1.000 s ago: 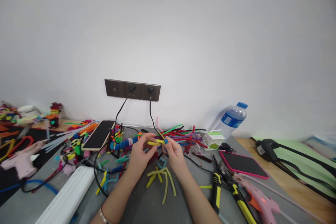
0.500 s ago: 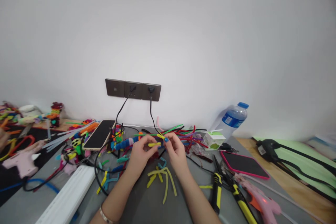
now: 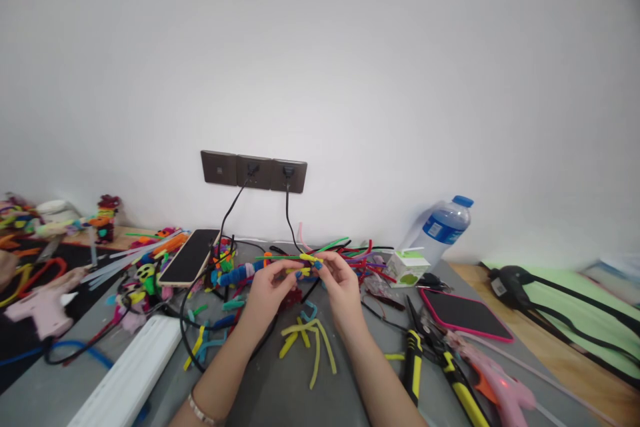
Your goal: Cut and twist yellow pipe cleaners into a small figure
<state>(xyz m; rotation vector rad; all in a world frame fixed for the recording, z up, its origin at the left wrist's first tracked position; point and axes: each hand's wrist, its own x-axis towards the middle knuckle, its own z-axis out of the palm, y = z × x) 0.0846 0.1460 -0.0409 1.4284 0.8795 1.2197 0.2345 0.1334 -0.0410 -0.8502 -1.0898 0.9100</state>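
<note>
Over the middle of the table, my left hand point(image 3: 270, 290) and my right hand point(image 3: 342, 283) are raised close together, thumbs and fingers pinched. Between their fingertips shows a short, bent yellow pipe cleaner point(image 3: 311, 258); both hands grip it. Whether it is one piece or several I cannot tell, as the fingers cover part of it. On the grey table below lie pale yellow bent pipe cleaners point(image 3: 316, 350) and a small blue curled piece point(image 3: 309, 310). Behind my hands spreads a heap of coloured pipe cleaners point(image 3: 367, 257).
On the right are black-and-yellow pliers point(image 3: 413, 367), a pink glue gun point(image 3: 505, 383), a pink-cased phone point(image 3: 467, 313), a small carton point(image 3: 407, 268) and a water bottle point(image 3: 443, 230). Left are another phone point(image 3: 190, 257), a white power strip point(image 3: 133, 373) and black cables. A person's hand shows far left.
My fingertips have come closer together around the yellow piece, and my right hand has shifted slightly right. Items on the table have stayed put.
</note>
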